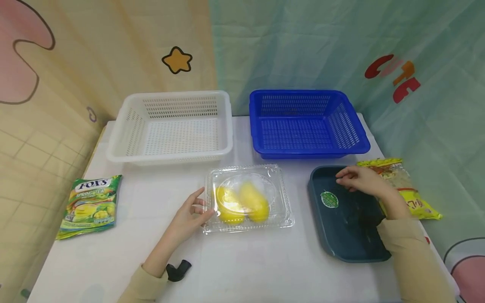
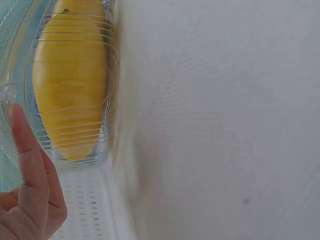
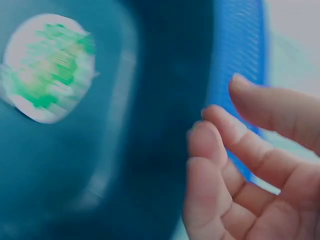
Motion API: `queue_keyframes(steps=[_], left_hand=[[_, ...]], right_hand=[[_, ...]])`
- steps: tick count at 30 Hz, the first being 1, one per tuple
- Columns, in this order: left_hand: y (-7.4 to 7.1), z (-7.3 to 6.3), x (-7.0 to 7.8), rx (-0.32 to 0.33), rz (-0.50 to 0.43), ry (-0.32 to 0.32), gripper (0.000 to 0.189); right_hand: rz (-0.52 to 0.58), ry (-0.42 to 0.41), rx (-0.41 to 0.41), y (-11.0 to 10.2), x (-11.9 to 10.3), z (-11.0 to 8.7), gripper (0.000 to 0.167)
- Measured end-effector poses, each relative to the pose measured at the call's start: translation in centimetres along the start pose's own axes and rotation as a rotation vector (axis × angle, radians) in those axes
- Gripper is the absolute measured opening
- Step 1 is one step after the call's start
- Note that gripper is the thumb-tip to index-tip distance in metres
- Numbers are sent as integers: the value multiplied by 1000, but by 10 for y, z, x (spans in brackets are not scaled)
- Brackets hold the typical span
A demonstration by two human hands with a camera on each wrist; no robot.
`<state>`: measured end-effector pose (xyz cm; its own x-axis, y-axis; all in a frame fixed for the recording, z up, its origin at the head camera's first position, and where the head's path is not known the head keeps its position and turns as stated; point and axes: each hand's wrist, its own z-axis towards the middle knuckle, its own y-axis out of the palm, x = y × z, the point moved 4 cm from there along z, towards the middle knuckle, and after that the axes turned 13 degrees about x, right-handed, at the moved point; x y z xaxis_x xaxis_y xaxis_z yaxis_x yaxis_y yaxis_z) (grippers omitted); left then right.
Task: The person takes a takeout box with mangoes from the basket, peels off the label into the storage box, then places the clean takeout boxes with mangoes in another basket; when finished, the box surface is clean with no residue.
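Note:
A clear plastic clamshell box (image 1: 284, 210) lies on the white table with yellow fruits (image 1: 254, 204) inside that look like mangoes. My left hand (image 1: 189, 216) is at the box's left edge, thumb over the rim and the other fingers spread beside it. In the left wrist view, a fairly straight fingertip touches a tab on the edge of the box, close to one yellow fruit (image 2: 72, 85). Above a dark teal tray (image 1: 341, 235), my right hand (image 1: 361, 181) hangs with loosely bent fingers and holds nothing. A green-and-white round sticker (image 1: 329, 199) is on the tray.
A white perforated basket (image 1: 170, 156) stands at the back left, a blue one (image 1: 310, 150) at the back right. A green candy bag (image 1: 91, 206) lies on the left. Partly behind my right arm is a yellow snack bag (image 1: 418, 206). Curtains hang behind.

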<state>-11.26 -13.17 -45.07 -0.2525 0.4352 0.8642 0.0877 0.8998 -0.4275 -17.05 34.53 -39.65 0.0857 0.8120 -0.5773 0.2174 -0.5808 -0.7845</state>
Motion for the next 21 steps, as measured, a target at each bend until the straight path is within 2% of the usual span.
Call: queue_keyframes(steps=[4, 8, 11, 13, 17, 18, 21], left_hand=[[0, -1, 0, 3, -4, 6, 81], [0, -2, 0, 4, -15, -1, 81], [1, -3, 0, 3, -25, -4, 82], [1, -4, -1, 5, -29, -5, 82], [1, -5, -1, 11, -32, 8, 80], [1, -5, 0, 13, -32, 8, 80], [1, -5, 1, 11, -40, 16, 80]], right_hand=[[-4, 19, 143, -36, 1, -3, 47], [113, 94, 332, -67, 13, 4, 56], [218, 141, 408, -78, 27, 17, 55], [224, 160, 412, -79, 34, 26, 55], [230, 229, 369, -73, 42, 41, 59], [196, 237, 360, -70, 41, 44, 62], [235, 262, 351, -67, 43, 50, 60]])
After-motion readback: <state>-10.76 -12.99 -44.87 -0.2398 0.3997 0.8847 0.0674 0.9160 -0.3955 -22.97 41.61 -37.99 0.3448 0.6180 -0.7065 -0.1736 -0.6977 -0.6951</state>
